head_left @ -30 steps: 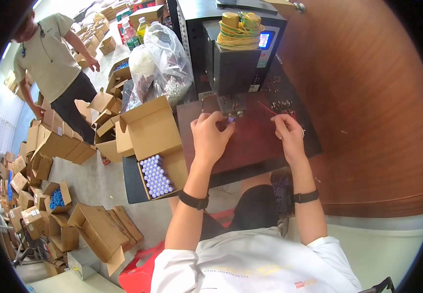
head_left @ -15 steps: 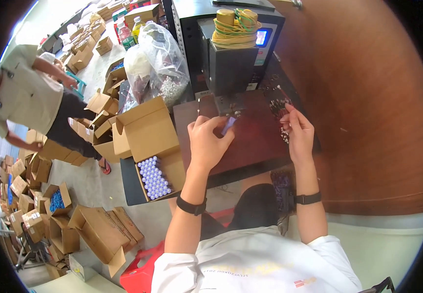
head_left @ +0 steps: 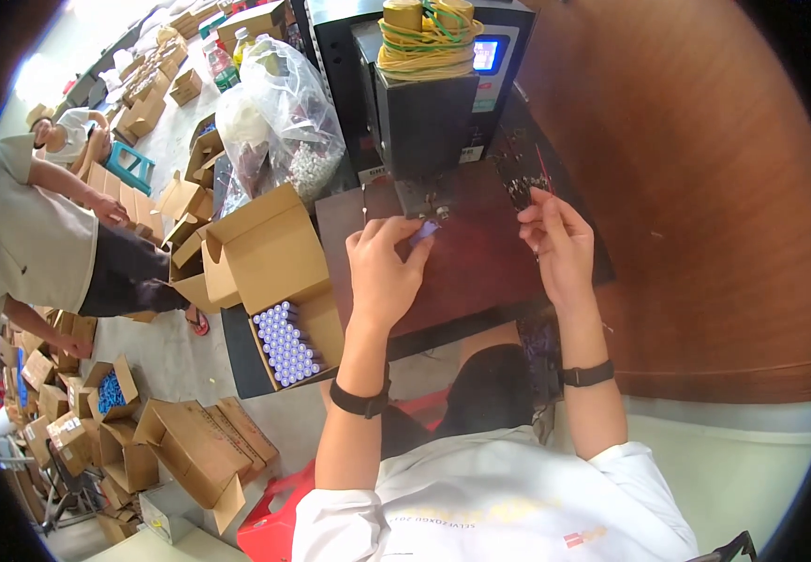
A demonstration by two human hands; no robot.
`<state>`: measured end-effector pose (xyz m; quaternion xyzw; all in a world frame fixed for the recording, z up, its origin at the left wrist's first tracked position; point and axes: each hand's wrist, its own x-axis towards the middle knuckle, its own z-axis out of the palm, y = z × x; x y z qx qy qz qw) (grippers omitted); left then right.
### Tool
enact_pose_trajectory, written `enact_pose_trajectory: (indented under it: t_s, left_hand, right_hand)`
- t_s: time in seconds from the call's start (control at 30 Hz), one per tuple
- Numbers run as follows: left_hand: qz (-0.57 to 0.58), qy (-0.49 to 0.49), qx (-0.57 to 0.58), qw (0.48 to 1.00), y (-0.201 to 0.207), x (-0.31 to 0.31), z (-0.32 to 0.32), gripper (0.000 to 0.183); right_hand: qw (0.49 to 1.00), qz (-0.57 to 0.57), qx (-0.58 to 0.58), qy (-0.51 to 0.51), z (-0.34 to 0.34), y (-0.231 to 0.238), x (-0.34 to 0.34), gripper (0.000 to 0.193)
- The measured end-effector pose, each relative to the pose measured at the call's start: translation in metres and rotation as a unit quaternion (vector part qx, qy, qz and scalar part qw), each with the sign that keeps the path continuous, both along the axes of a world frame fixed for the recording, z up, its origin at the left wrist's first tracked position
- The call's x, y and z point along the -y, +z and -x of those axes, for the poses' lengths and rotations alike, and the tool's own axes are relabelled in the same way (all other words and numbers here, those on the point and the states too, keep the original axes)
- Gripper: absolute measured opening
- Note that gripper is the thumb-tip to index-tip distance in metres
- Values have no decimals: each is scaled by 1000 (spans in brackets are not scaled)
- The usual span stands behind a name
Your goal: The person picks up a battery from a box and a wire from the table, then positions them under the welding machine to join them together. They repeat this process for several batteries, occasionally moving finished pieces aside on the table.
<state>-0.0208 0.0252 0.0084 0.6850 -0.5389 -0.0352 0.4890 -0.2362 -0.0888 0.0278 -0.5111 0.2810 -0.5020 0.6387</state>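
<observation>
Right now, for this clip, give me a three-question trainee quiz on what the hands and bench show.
1. True or false: the left hand holds a small blue cell under the machine head.
2. What fills the open carton left of the bench? A) blue-capped cells B) bottles C) wire spools
3. Fill in: the right hand is raised near a pile of small ____ parts.

Key: 1 true; 2 A; 3 dark.

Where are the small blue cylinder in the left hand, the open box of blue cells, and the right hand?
Small blue cylinder (head_left: 423,230): head view, its exposed end.
Open box of blue cells (head_left: 326,323): head view, inner cardboard wall.
Right hand (head_left: 558,245): head view, its back.
</observation>
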Motion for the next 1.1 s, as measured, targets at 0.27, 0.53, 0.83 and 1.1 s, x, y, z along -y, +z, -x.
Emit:
enact_pose_trajectory:
  t_s: [0.27, 0.53, 0.83, 1.1]
  left_hand:
    - [-6, -2, -7, 1000, -7, 6, -2, 21]
    - [-16, -2, -8, 1000, -5, 8, -1, 23]
    - [-23, 1, -2, 1000, -4, 8, -1, 24]
    - [-28, 0, -6, 1000, -5, 8, -1, 25]
  right_hand:
    - [1000, -16, 14, 14, -8, -14, -1, 33]
    - [998, -32, 41, 21, -6, -20, -1, 32]
    - [998, -34, 40, 18, -6, -19, -1, 31]
    - [998, -36, 43, 19, -5, -20, 0, 30]
